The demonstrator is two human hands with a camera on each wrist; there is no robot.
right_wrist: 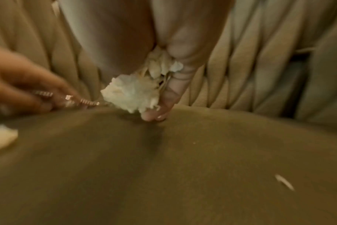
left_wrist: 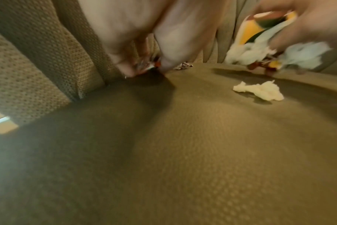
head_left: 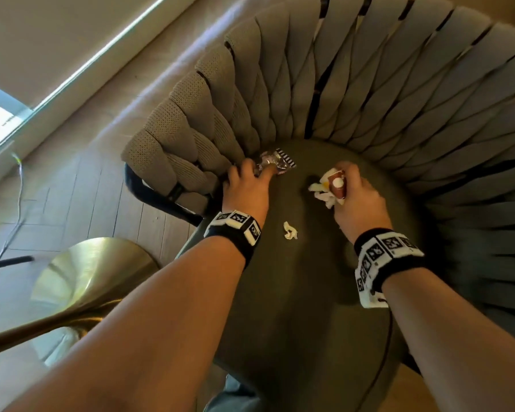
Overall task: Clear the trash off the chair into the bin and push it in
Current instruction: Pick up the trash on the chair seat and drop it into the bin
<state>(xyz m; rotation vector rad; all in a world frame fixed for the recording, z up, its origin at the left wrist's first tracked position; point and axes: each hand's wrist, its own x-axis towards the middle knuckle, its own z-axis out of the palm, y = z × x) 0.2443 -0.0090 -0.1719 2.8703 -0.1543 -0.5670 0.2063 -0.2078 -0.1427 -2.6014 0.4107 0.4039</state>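
The chair has a dark olive round seat and a woven strap back. At the seat's back left my left hand pinches a clear crinkly wrapper with a striped edge, also seen as the wrapper under my fingers. My right hand grips a brown and orange carton with a white cap together with crumpled white tissue. One small crumpled tissue scrap lies loose on the seat between my wrists, the same scrap in the left wrist view. No bin is in view.
A brass lamp base with its pole stands on the wooden floor left of the chair. A thin cable runs along the floor by the wall. A tiny pale sliver lies on the seat at the right.
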